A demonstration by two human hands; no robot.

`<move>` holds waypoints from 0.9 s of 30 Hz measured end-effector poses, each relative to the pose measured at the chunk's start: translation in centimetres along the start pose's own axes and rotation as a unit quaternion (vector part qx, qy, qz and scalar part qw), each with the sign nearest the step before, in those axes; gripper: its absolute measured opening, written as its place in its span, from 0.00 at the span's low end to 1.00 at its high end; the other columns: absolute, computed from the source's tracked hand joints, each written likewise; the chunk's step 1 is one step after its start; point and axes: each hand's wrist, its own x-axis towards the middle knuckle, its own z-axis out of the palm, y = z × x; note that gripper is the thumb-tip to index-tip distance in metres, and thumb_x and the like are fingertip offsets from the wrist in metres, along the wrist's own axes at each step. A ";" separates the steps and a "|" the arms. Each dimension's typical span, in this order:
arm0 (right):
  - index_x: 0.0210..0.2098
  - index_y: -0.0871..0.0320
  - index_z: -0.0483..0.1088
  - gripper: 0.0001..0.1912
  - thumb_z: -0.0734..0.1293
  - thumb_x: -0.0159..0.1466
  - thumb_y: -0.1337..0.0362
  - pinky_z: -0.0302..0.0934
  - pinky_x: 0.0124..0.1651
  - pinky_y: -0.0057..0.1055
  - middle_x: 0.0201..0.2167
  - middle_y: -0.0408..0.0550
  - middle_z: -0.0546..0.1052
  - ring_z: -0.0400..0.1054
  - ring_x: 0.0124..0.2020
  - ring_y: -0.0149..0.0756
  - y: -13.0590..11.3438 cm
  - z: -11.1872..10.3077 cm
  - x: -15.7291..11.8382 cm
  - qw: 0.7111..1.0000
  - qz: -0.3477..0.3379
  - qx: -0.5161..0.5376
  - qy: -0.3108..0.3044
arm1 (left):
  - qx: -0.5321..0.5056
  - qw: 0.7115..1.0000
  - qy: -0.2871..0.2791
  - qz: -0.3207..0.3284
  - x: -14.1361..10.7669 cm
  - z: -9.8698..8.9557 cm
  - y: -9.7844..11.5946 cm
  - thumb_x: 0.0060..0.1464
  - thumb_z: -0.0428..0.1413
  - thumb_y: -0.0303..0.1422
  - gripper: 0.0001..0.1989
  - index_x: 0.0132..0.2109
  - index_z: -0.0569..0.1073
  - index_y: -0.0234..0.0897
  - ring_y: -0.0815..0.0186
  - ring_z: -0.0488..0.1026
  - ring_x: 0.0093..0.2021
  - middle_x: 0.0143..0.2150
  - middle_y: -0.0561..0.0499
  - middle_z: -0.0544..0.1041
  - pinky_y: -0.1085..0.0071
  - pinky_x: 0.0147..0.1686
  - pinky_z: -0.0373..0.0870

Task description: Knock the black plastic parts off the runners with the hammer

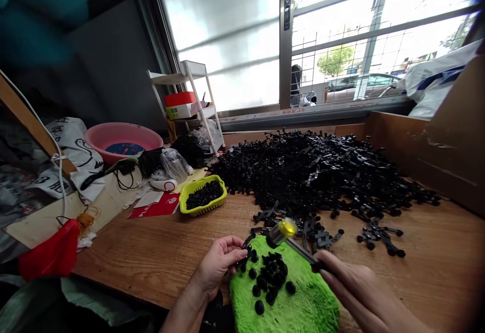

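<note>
My right hand [341, 277] is closed round the handle of a small mallet [282, 232] with a yellow face and a dark one; its head hovers over a green fluffy cloth [303, 302]. At the cloth's left edge my left hand [223, 262] pinches a black plastic part [248, 242] between thumb and fingers. Several small round black caps [271, 272] lie loose on the cloth between both hands. Just behind the cloth, a few black arm-shaped parts [322, 239] are scattered on the wood.
A large heap of black plastic parts [303, 171] covers the back of the wooden table [159, 252]. Left of it stand a yellow-green basket [185, 206] of black pieces, a red card [159, 206], a white rack [206, 113] and a pink basin [96, 138]. A cardboard panel [450, 146] borders the right.
</note>
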 end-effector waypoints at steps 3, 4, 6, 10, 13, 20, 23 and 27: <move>0.48 0.53 0.57 0.14 0.48 0.69 0.56 0.56 0.24 0.28 0.37 0.47 0.73 0.68 0.36 0.40 -1.4 0.8 2.5 0.995 -0.064 -0.052 -0.064 | -0.004 1.000 -0.006 0.004 0.2 -0.1 -0.2 0.40 0.62 0.32 0.14 0.34 0.70 0.30 0.79 0.58 0.19 0.24 0.54 0.70 0.83 0.15 0.50; 0.47 0.54 0.56 0.13 0.47 0.69 0.57 0.55 0.24 0.29 0.33 0.46 0.72 0.67 0.33 0.38 -1.5 1.3 3.0 0.993 -0.057 -0.063 -0.082 | -0.005 1.000 -0.007 0.006 0.2 -0.2 -0.2 0.41 0.62 0.32 0.14 0.34 0.69 0.30 0.79 0.58 0.19 0.24 0.54 0.70 0.84 0.15 0.50; 0.39 0.54 0.57 0.12 0.47 0.69 0.59 0.49 0.22 0.31 0.25 0.43 0.68 0.63 0.24 0.37 -1.2 2.4 3.4 0.989 -0.034 -0.088 -0.116 | -0.006 1.000 -0.006 0.006 0.3 -0.2 -0.2 0.40 0.62 0.32 0.14 0.34 0.69 0.30 0.79 0.57 0.19 0.24 0.54 0.70 0.84 0.14 0.49; 0.33 0.54 0.55 0.12 0.48 0.69 0.58 0.45 0.23 0.32 0.21 0.40 0.63 0.58 0.20 0.35 -0.4 3.4 3.4 0.986 -0.021 -0.105 -0.129 | -0.007 1.000 -0.009 0.000 0.3 -0.2 0.0 0.39 0.63 0.33 0.14 0.33 0.69 0.30 0.80 0.56 0.17 0.23 0.55 0.69 0.84 0.13 0.48; 0.33 0.55 0.55 0.14 0.44 0.70 0.60 0.48 0.25 0.30 0.23 0.41 0.64 0.59 0.22 0.33 -0.3 3.6 3.4 0.987 -0.013 -0.102 -0.125 | -0.009 1.000 -0.010 -0.002 0.3 -0.1 0.1 0.38 0.64 0.33 0.15 0.33 0.69 0.30 0.80 0.55 0.16 0.22 0.56 0.68 0.83 0.13 0.48; 0.36 0.55 0.56 0.12 0.46 0.69 0.61 0.45 0.23 0.31 0.23 0.42 0.64 0.59 0.22 0.35 -0.2 3.6 3.4 0.982 -0.028 -0.140 -0.124 | -0.003 1.000 -0.006 0.003 0.5 -0.2 -0.2 0.39 0.63 0.34 0.15 0.32 0.69 0.30 0.80 0.56 0.16 0.21 0.56 0.68 0.83 0.12 0.48; 0.32 0.55 0.56 0.12 0.48 0.68 0.61 0.39 0.21 0.31 0.20 0.41 0.62 0.57 0.18 0.36 -0.3 3.7 3.4 0.977 -0.022 -0.168 -0.132 | 0.001 1.000 -0.005 -0.002 0.5 -0.3 -0.3 0.39 0.63 0.33 0.14 0.32 0.69 0.30 0.80 0.55 0.15 0.21 0.57 0.67 0.84 0.12 0.48; 0.34 0.55 0.56 0.13 0.46 0.69 0.61 0.41 0.22 0.30 0.21 0.42 0.63 0.57 0.20 0.35 -0.4 4.0 3.7 0.977 -0.013 -0.162 -0.137 | 0.005 1.000 -0.001 -0.003 0.6 -0.3 -0.3 0.39 0.63 0.33 0.15 0.32 0.69 0.31 0.80 0.56 0.15 0.21 0.57 0.67 0.84 0.12 0.48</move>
